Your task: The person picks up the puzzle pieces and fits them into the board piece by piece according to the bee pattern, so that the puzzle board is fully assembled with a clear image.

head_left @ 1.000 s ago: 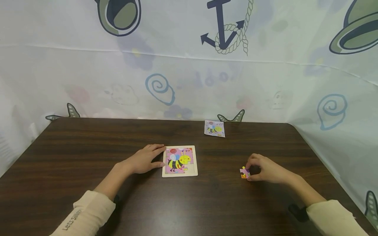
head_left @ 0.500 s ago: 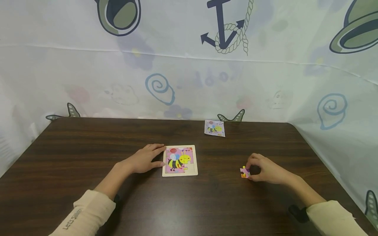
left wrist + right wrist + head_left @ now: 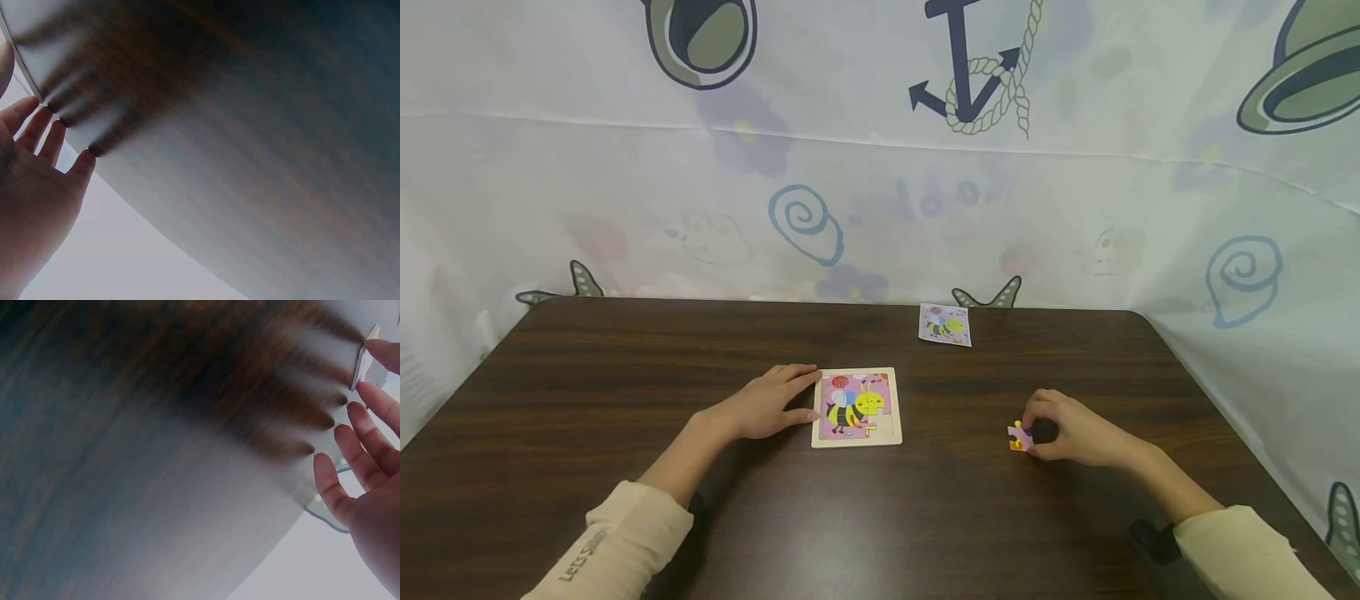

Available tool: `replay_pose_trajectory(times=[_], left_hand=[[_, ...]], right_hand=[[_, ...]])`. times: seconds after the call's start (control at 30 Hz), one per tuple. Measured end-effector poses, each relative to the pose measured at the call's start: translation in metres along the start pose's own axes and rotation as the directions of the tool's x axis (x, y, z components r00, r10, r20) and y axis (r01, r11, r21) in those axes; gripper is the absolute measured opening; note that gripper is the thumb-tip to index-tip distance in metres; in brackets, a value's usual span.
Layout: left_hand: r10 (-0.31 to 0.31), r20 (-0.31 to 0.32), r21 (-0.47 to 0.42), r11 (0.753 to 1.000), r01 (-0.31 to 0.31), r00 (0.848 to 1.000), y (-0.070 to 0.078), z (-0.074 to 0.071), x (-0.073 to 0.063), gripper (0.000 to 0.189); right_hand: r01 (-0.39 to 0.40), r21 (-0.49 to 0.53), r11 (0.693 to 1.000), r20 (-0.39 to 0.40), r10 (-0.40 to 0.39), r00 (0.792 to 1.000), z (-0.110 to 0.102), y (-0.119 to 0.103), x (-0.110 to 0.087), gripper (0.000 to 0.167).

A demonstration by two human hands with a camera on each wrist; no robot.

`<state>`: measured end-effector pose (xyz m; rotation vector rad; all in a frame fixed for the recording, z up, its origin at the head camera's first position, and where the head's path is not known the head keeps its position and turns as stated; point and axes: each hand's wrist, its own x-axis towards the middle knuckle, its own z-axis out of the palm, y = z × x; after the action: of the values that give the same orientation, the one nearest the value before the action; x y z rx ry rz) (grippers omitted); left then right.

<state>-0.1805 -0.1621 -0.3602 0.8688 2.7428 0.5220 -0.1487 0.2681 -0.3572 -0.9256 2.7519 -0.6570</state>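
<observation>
A square puzzle board [image 3: 857, 448] with a pale wooden frame lies at mid-table, showing a bee on pink. Its lower right corner shows bare wood. My left hand [image 3: 767, 404] rests at the board's left edge, thumb and fingertips touching the frame. In the left wrist view those fingers [image 3: 78, 169] are spread and nearly straight, tips on the tabletop. To the right, my right hand [image 3: 1075, 429] pinches a puzzle piece [image 3: 1018, 438], pink with yellow and orange, between thumb and index finger. The right wrist view shows that piece [image 3: 364, 359] edge-on, close over the table.
A small paper card [image 3: 945, 325] with the same bee picture lies near the far edge of the dark wooden table [image 3: 865, 533]. Behind it hangs a white curtain [image 3: 880, 208] printed with shells and an anchor.
The right hand and its puzzle piece have shifted very slightly left. The left hand and the board stay in place.
</observation>
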Motion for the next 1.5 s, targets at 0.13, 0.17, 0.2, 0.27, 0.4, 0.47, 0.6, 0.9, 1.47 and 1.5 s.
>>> replay_pose_trajectory(times=[0.13, 0.17, 0.2, 0.27, 0.4, 0.47, 0.6, 0.9, 1.47, 1.5], left_hand=[[-0.001, 0.003, -0.003, 1.000, 0.001, 1.000, 0.000, -0.001, 0.000, 0.063], [0.000, 0.003, -0.004, 1.000, 0.000, 1.000, 0.000, -0.001, -0.001, 0.063], [0.000, 0.003, -0.003, 1.000, 0.000, 1.000, 0.000, -0.001, -0.001, 0.063], [0.002, 0.004, -0.004, 1.000, -0.002, 1.000, 0.000, -0.001, 0.000, 0.063], [0.005, 0.002, -0.006, 1.000, -0.005, 1.000, -0.001, 0.000, 0.000, 0.063], [0.005, 0.001, -0.007, 1.000, -0.005, 1.000, -0.001, 0.001, 0.000, 0.062], [0.008, 0.000, -0.004, 1.000, -0.008, 1.000, -0.003, 0.002, 0.000, 0.062], [0.008, -0.004, -0.002, 1.000, -0.008, 1.000, -0.003, 0.003, 0.001, 0.063], [-0.005, 0.003, 0.004, 1.000, 0.005, 1.000, -0.002, 0.002, 0.001, 0.063], [-0.006, 0.003, 0.003, 1.000, 0.006, 1.000, -0.001, 0.002, 0.001, 0.063]], right_hand=[[0.007, -0.007, 1.000, 0.005, -0.007, 1.000, 0.000, -0.001, 0.002, 0.017], [0.007, -0.009, 1.000, 0.006, -0.007, 1.000, 0.000, -0.001, 0.002, 0.017], [0.007, -0.010, 1.000, 0.008, -0.007, 1.000, 0.000, -0.001, 0.003, 0.017], [0.007, -0.014, 1.000, 0.012, -0.006, 1.000, -0.001, 0.000, 0.003, 0.017], [-0.002, -0.014, 1.000, 0.018, 0.002, 1.000, -0.002, 0.000, 0.004, 0.017], [-0.010, -0.008, 1.000, 0.023, 0.010, 1.000, -0.003, 0.000, 0.004, 0.018], [-0.025, -0.006, 1.000, 0.027, 0.025, 0.999, -0.005, 0.000, 0.005, 0.019], [0.013, -0.011, 1.000, -0.015, -0.013, 1.000, -0.007, -0.006, 0.018, 0.018], [0.041, 0.024, 0.999, 0.045, -0.042, 0.998, 0.006, -0.036, 0.066, 0.017], [0.040, 0.024, 0.999, 0.053, -0.041, 0.998, 0.007, -0.038, 0.069, 0.017]])
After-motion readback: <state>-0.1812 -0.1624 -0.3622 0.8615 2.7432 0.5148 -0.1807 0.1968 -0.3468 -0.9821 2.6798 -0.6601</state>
